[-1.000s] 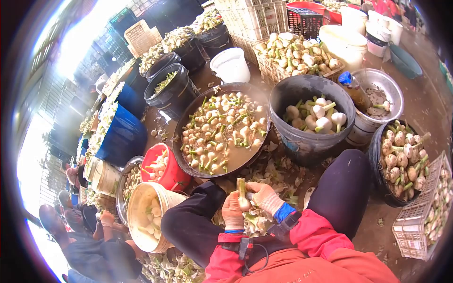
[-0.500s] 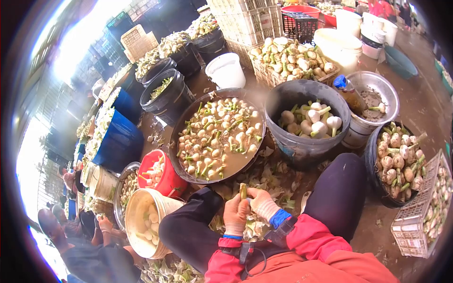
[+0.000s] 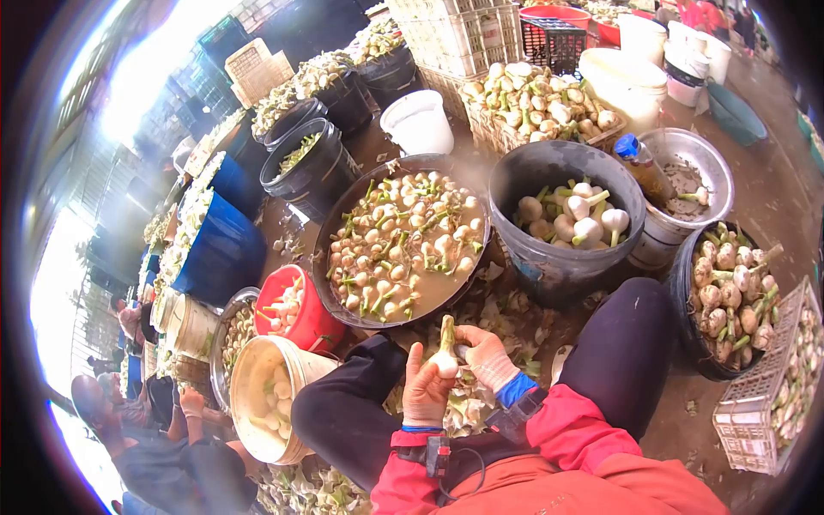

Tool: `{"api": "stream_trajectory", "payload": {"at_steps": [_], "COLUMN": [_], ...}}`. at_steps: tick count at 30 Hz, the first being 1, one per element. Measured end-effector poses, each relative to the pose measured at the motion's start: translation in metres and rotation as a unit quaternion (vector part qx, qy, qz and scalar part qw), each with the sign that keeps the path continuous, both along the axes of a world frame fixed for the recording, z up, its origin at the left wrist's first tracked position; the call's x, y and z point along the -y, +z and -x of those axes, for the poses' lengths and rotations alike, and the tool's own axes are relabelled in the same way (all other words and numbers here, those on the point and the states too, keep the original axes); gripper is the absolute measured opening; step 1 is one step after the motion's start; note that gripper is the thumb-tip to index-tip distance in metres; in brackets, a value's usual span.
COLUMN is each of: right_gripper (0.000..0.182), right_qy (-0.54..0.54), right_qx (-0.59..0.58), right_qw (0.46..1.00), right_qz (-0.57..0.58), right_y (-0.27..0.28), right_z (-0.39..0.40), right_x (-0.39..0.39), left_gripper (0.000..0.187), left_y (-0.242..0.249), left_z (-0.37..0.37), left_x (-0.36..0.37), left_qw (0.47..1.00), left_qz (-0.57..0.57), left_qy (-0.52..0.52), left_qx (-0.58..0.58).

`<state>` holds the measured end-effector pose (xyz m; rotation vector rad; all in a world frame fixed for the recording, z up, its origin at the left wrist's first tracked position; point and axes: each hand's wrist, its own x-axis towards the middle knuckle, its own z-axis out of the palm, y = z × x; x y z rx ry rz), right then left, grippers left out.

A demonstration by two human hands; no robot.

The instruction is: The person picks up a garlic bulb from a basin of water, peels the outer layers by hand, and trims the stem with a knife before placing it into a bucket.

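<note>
In my left hand (image 3: 427, 391) I hold a garlic bulb (image 3: 445, 362) upright, its short green-yellow stem pointing away from me. The white of the bulb shows above my fingers. My right hand (image 3: 487, 356) is right beside the bulb, its fingers closed. Something small and greyish shows at its fingertips, too little to name. Beyond my hands stands a wide dark basin (image 3: 319, 283) of murky water with many garlic bulbs floating in it. Peelings (image 3: 468, 414) lie on the ground between my legs.
A grey bucket (image 3: 562, 268) of white bulbs stands ahead to the right, near a black tub (image 3: 687, 339) of unpeeled garlic and a plastic crate (image 3: 742, 425). At left are a red bucket (image 3: 322, 330) and a tipped cream bucket (image 3: 313, 367). A co-worker (image 3: 172, 463) sits at lower left.
The bulb's white body has come into view above my left hand, where mostly stem showed before. My left fingers have opened somewhat around it, and my right hand has drawn slightly away.
</note>
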<state>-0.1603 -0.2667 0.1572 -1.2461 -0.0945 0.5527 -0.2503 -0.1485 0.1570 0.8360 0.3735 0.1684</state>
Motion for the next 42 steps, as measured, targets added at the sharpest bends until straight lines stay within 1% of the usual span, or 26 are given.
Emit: {"api": "stream_trajectory", "payload": {"at_steps": [3,4,5,6,7,9,10,12,13,15,16,17,19,21,23,24,27,29,31,33,35,36,37,39,41,42], "right_gripper": [0.035,0.035,0.034,0.033,0.035,0.036,0.036,0.034,0.034,0.037,0.031,0.031,0.029,0.026,0.025,0.025,0.026,0.027,0.024,0.024,0.025,0.025,0.025,0.028,0.030,0.031], "right_qy": [-0.038,-0.039,-0.081,-0.121,-0.115,-0.109,-0.107,-0.081,-0.080,-0.024,-0.018,-0.015,-0.033,-0.023,0.085,0.065,0.027,0.021,0.022,0.019,0.023,0.050,0.053,0.061,0.048,0.021], "right_qx": [0.134,0.133,0.034,-0.066,-0.142,-0.136,-0.137,-0.053,-0.055,0.070,0.130,0.128,0.163,0.078,-0.102,0.065,-0.074,-0.090,-0.090,-0.049,-0.055,-0.161,-0.164,-0.065,-0.187,-0.187], "right_qw": [0.986,0.986,0.996,0.990,0.973,0.981,0.981,0.994,0.994,0.997,0.990,0.990,0.986,0.996,0.987,0.996,0.990,0.986,0.995,0.998,0.998,0.981,0.981,0.985,0.942,0.944], "right_qz": [0.091,0.091,0.026,-0.040,-0.140,-0.083,-0.082,-0.046,-0.045,0.035,0.050,0.050,0.000,-0.036,-0.094,-0.001,-0.115,-0.138,0.039,0.045,-0.033,-0.097,-0.094,-0.145,-0.275,-0.271], "right_y": [-0.002,-0.001,0.000,0.000,-0.012,-0.014,-0.012,-0.004,-0.002,0.004,0.009,0.001,-0.006,-0.001,0.009,0.003,0.001,-0.001,-0.012,-0.012,-0.008,0.031,0.028,0.014,0.002,-0.003], "right_z": [0.001,0.000,-0.002,-0.002,-0.006,-0.007,-0.006,-0.001,0.001,0.002,0.002,0.003,0.002,0.002,0.003,0.000,0.008,0.009,0.010,0.014,0.016,0.017,0.015,0.009,0.005,0.006], "right_x": [-0.002,-0.003,-0.003,-0.003,-0.003,-0.005,-0.005,-0.003,-0.003,0.000,0.004,0.003,-0.004,-0.001,0.007,-0.001,0.002,-0.002,-0.012,-0.013,-0.011,0.001,0.001,0.000,0.001,-0.001], "left_gripper": [0.060,0.062,0.064,0.073,0.080,0.078,0.078,0.074,0.061,0.048,0.055,0.056,0.054,0.054,0.061,0.066,0.079,0.072,0.064,0.060,0.061,0.060,0.060,0.060,0.065,0.064], "left_y": [0.002,0.005,0.008,0.011,0.009,0.012,0.012,0.009,0.007,0.024,0.031,0.026,0.025,0.027,0.020,0.016,-0.007,-0.017,0.001,0.009,0.014,0.013,0.013,0.017,0.018,0.019], "left_z": [-0.004,-0.005,-0.006,-0.007,-0.009,-0.012,-0.013,-0.014,-0.016,-0.012,-0.012,-0.010,-0.010,-0.010,-0.011,-0.010,-0.015,-0.016,-0.015,-0.017,-0.019,-0.018,-0.017,-0.016,-0.017,-0.018], "left_x": [0.008,0.012,0.018,0.025,0.022,0.024,0.023,0.019,0.023,0.017,0.013,-0.001,-0.010,-0.002,0.007,0.008,0.013,0.019,0.014,0.010,0.002,-0.005,-0.010,-0.017,-0.019,-0.017], "left_qw": [0.991,0.998,0.998,0.973,0.819,0.665,0.665,0.762,0.951,0.999,0.994,0.970,0.975,0.986,0.997,0.998,0.926,0.923,0.950,0.954,0.981,0.962,0.961,0.953,0.946,0.961], "left_qz": [0.121,0.040,-0.041,-0.229,-0.571,-0.745,-0.744,-0.646,-0.306,0.022,0.082,0.241,0.212,0.149,0.031,-0.049,-0.377,-0.372,-0.278,-0.252,0.044,0.164,0.167,0.237,0.253,0.185], "left_qy": [0.057,0.054,0.050,0.033,0.025,0.036,0.037,0.022,0.027,0.035,0.060,0.034,0.060,0.067,0.058,0.019,0.025,0.098,0.127,0.134,0.045,0.025,0.028,-0.131,-0.168,-0.140], "left_qx": [0.001,0.008,0.014,0.002,0.052,0.050,0.049,0.031,-0.015,-0.018,-0.030,-0.014,-0.038,-0.042,-0.049,-0.046,0.011,0.010,-0.067,-0.096,-0.184,-0.219,-0.220,-0.133,-0.117,-0.153]}}
